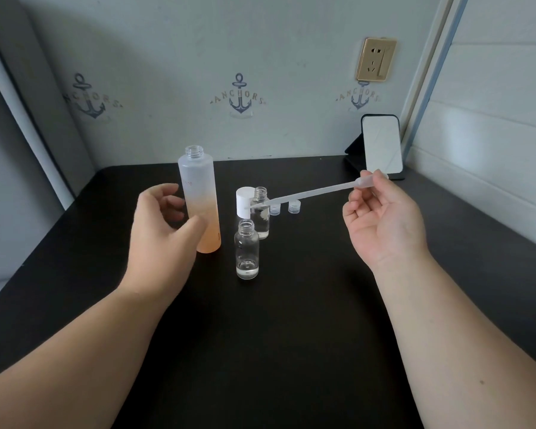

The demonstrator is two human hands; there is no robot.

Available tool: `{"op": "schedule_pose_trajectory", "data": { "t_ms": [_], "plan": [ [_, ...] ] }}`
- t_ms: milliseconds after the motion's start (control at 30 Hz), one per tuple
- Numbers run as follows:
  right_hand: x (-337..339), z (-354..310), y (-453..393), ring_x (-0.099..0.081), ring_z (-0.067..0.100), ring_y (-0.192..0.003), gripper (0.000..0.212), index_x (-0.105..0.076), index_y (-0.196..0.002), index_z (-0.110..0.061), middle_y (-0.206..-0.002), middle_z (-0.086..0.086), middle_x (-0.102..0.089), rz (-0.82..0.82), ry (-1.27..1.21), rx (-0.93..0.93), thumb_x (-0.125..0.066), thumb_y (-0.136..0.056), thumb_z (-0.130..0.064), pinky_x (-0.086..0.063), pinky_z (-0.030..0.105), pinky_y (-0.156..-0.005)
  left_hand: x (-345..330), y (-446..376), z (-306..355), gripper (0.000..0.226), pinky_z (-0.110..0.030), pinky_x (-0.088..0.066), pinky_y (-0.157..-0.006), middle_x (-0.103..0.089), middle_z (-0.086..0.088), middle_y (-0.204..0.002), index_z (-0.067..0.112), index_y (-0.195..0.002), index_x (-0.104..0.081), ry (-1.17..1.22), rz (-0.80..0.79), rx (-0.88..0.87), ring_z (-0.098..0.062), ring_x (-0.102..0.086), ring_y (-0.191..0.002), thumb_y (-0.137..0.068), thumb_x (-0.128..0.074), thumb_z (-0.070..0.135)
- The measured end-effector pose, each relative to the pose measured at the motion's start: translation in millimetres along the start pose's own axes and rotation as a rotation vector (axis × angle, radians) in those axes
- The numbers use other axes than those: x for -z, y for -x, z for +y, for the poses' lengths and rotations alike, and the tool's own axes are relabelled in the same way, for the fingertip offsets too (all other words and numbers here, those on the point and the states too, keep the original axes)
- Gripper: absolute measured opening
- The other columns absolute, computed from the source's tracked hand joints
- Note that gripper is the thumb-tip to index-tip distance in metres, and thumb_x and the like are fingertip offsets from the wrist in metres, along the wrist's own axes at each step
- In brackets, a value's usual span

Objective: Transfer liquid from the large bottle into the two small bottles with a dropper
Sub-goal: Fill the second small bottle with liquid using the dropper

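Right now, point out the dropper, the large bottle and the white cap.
dropper (310, 193), head view, middle of its stem
large bottle (198, 193), head view, frosted body
white cap (245, 202), head view, its side

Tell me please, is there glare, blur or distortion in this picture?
Head view: the phone screen glares white; wide-angle distortion bends the wall edges and table rim; light is soft, with faint shadows; the dropper tip looks slightly blurred, while the large bottle and near small bottle stay sharp.

Two bare forearms (446, 320), seemingly sleeveless.
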State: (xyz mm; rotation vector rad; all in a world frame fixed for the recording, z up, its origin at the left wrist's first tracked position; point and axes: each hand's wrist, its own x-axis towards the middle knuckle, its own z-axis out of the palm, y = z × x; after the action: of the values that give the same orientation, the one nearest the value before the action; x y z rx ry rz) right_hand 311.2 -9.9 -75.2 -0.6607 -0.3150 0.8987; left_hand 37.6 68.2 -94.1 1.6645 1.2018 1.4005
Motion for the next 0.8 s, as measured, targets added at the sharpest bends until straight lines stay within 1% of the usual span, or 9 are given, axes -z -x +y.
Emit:
{"op": "schedule_pose_trajectory", "data": {
  "t_ms": [33, 100, 200, 300, 367, 467, 567, 700, 800],
  "plan": [
    [0.0, 0.1, -0.2, -0.061, 0.015, -0.061, 0.017, -0.071, -0.103, -0.002, -0.078, 0.003, -0.071, 0.004, 0.008, -0.005, -0.072, -0.088, -0.010, -0.049, 0.024, -0.058, -2.2, -2.3, -3.2, 0.058, -0.021, -0.048, -0.076, -0.059, 0.018, -0.112, 0.034, -0.134, -0.047, 0.004, -0.049, 0.042, 0.001, -0.059, -0.100, -0.084, -0.075, 0.023],
    [0.3, 0.1, -0.4, -0.062, 0.015, -0.061, 0.015, -0.072, -0.102, -0.002, -0.078, 0.003, -0.072, 0.009, 0.018, -0.011, -0.071, -0.091, -0.012, -0.049, 0.024, -0.058, -7.3, -5.1, -8.3, 0.065, -0.018, -0.046, -0.076, -0.060, 0.022, -0.116, 0.034, -0.141, -0.044, -0.045, -0.139, 0.083, 0.002, -0.059, -0.103, -0.085, -0.077, 0.033],
    [0.7, 1.0, -0.5, -0.064, 0.015, -0.063, 0.016, -0.073, -0.104, -0.002, -0.080, 0.003, -0.072, 0.014, 0.021, -0.018, -0.071, -0.092, -0.013, -0.050, 0.024, -0.059, -11.6, -6.8, -11.4, 0.044, -0.013, -0.040, -0.067, -0.061, 0.027, -0.099, 0.041, -0.123, -0.050, -0.170, -0.156, 0.069, 0.015, -0.059, -0.086, -0.087, -0.075, 0.041],
    [-0.4, 0.7, 0.0, -0.066, 0.014, -0.063, 0.013, -0.074, -0.100, -0.003, -0.080, 0.003, -0.074, 0.017, 0.024, -0.027, -0.071, -0.093, -0.013, -0.051, 0.024, -0.058, -9.5, -5.6, -10.2, 0.034, -0.012, -0.039, -0.065, -0.062, 0.037, -0.090, 0.048, -0.107, -0.050, -0.160, -0.128, 0.026, 0.029, -0.051, -0.083, -0.086, -0.076, 0.039],
    [-0.8, 0.9, 1.1, -0.067, 0.014, -0.065, 0.011, -0.073, -0.094, -0.004, -0.081, 0.003, -0.074, 0.002, 0.016, -0.013, -0.071, -0.093, -0.014, -0.052, 0.023, -0.060, -6.7, -2.7, -6.6, 0.035, -0.009, -0.039, -0.063, -0.055, 0.050, -0.091, 0.050, -0.102, -0.051, -0.138, -0.129, -0.006, 0.030, -0.051, -0.085, -0.086, -0.078, 0.035],
    [0.0, -0.6, 2.2, -0.069, 0.014, -0.071, 0.012, -0.073, -0.090, -0.006, -0.083, 0.001, -0.074, -0.027, -0.028, 0.033, -0.071, -0.094, -0.018, -0.053, 0.023, -0.065, -4.6, 1.0, -1.2, 0.041, -0.017, -0.046, -0.068, -0.056, 0.046, -0.097, 0.060, -0.098, -0.051, -0.129, -0.138, -0.043, 0.021, -0.055, -0.089, -0.085, -0.079, 0.033],
    [0.1, -1.1, 2.1, -0.071, 0.014, -0.076, 0.012, -0.072, -0.096, -0.005, -0.085, 0.002, -0.074, -0.036, -0.081, 0.058, -0.070, -0.095, -0.018, -0.055, 0.023, -0.066, -4.2, 3.0, 2.8, 0.048, -0.026, -0.049, -0.071, -0.056, 0.042, -0.101, 0.070, -0.095, -0.049, -0.150, -0.150, -0.066, 0.015, -0.056, -0.091, -0.084, -0.078, 0.033],
    [-1.0, -0.3, 1.9, -0.072, 0.014, -0.078, 0.013, -0.076, -0.088, -0.008, -0.086, 0.001, -0.075, -0.045, -0.065, 0.065, -0.070, -0.095, -0.018, -0.055, 0.023, -0.068, -4.4, 5.1, 7.8, 0.057, -0.021, -0.041, -0.069, -0.052, 0.049, -0.099, 0.076, -0.092, -0.045, -0.180, -0.165, -0.086, 0.022, -0.050, -0.093, -0.084, -0.078, 0.031],
    [-1.2, 0.0, 2.5, -0.071, 0.014, -0.077, 0.012, -0.076, -0.089, -0.008, -0.085, 0.002, -0.074, -0.040, -0.036, 0.067, -0.071, -0.094, -0.018, -0.055, 0.023, -0.069, -4.6, 4.4, 7.7, 0.060, -0.020, -0.040, -0.069, -0.051, 0.050, -0.098, 0.078, -0.091, -0.045, -0.191, -0.165, -0.092, 0.023, -0.049, -0.093, -0.084, -0.079, 0.029]
  ]
}}
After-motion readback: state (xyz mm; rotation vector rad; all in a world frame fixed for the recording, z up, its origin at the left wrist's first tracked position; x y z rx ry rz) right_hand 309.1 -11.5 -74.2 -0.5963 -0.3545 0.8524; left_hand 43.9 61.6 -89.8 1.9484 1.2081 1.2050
